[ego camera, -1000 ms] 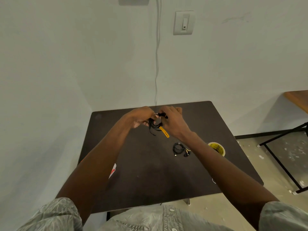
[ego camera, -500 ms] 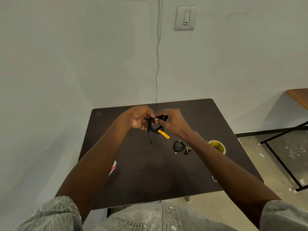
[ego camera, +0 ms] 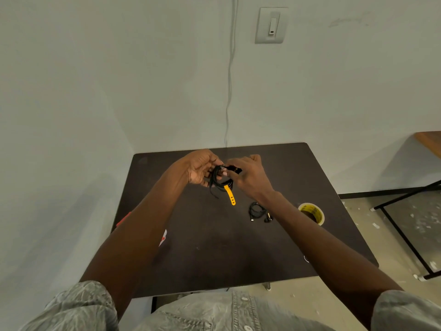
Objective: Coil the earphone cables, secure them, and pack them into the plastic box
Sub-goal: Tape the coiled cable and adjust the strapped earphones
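Note:
Above the far middle of the dark table [ego camera: 214,247] I hold a black earphone cable coil [ego camera: 217,180] between both hands. My left hand [ego camera: 201,168] grips the coil's left side. My right hand [ego camera: 248,175] pinches its top end near the plug. A yellow strap tie [ego camera: 230,196] hangs down from the coil. A second coiled black earphone [ego camera: 258,211] lies on the table to the right, below my right wrist. The plastic box is not visible.
A yellow tape roll [ego camera: 312,213] sits near the table's right edge. A white and red item [ego camera: 163,236] peeks out under my left forearm. Walls close in behind and to the left. Another table's black frame [ego camera: 405,235] stands on the floor at right.
Both hands have stayed together on the coil, drifting slightly. My right hand's fingers shifted along the top end, and the yellow strap now hangs more steeply.

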